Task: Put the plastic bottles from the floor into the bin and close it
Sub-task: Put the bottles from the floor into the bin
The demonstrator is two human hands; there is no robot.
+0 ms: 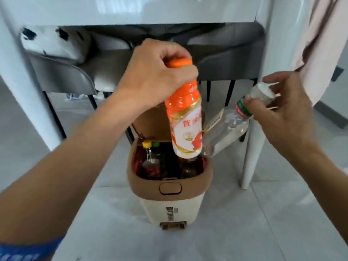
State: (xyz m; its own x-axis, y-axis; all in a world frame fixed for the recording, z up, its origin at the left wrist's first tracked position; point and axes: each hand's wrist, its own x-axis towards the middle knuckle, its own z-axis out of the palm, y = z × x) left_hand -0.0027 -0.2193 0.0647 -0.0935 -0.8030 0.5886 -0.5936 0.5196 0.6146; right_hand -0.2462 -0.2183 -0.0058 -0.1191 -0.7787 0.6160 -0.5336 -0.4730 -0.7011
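Observation:
A cream bin with a brown rim [170, 189] stands on the floor, its brown lid [150, 125] tipped up at the back. Several bottles sit inside, one with a yellow cap [147, 144]. My left hand [154, 76] grips the neck of an orange bottle [185, 119] with an orange cap; it hangs upright with its base at the bin's opening. My right hand [280, 106] pinches the neck of a clear bottle [226, 129] with a white cap and a red-green label, tilted down-left toward the bin's right rim.
A white table [131, 10] spans the back, with white legs at left [28, 91] and right [252, 147]. Grey chairs [66, 76] stand under it. A pale pink cloth [320, 44] hangs at right. The floor is light grey tile [244, 223].

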